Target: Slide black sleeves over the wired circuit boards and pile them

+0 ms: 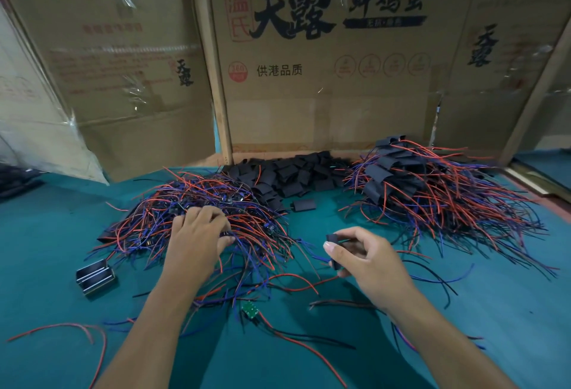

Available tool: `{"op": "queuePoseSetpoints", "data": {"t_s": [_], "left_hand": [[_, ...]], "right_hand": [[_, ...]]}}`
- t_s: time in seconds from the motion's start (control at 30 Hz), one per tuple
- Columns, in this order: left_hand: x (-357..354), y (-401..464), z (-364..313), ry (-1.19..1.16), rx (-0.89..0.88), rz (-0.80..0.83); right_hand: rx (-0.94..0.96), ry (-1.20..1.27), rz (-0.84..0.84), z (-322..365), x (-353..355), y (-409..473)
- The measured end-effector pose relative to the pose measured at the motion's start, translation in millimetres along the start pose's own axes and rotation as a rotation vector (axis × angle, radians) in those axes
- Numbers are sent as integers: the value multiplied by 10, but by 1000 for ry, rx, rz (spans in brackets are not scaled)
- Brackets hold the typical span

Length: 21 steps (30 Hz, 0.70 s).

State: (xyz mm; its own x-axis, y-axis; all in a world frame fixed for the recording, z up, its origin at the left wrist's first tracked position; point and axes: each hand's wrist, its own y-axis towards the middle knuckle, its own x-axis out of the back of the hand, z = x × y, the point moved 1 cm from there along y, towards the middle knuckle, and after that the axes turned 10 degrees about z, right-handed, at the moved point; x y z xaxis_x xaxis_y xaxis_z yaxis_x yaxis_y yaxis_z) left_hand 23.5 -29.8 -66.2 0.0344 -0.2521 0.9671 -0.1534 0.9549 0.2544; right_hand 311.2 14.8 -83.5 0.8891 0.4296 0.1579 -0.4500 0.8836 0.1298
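Observation:
A tangle of wired circuit boards [197, 206] with red, blue and black leads lies left of centre on the green table. My left hand [197, 234] rests on top of it, fingers curled into the wires around a small dark piece. My right hand [364, 252] pinches an empty black sleeve [333, 242] between thumb and fingers, just right of the tangle. Behind, a heap of empty black sleeves [290, 172] lies against the cardboard. At the right sits the pile of sleeved boards [417, 184]. One bare green board [249, 309] with leads lies between my forearms.
Cardboard boxes [324, 79] wall off the back of the table. A small black metal holder [95, 276] stands at the left. A single sleeve [304, 204] lies alone between the heaps. Loose wires [61, 330] trail over the green cloth [494, 311] near the front.

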Motion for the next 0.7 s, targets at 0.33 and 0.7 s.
{"op": "queuePoseSetpoints", "data": {"t_s": [0.33, 0.7], "left_hand": [[533, -152, -308, -967, -1, -424], [543, -187, -659, -2156, 222, 1]], "right_hand": [[5, 4, -25, 30, 67, 23], [78, -330, 31, 78, 23, -44]]}}
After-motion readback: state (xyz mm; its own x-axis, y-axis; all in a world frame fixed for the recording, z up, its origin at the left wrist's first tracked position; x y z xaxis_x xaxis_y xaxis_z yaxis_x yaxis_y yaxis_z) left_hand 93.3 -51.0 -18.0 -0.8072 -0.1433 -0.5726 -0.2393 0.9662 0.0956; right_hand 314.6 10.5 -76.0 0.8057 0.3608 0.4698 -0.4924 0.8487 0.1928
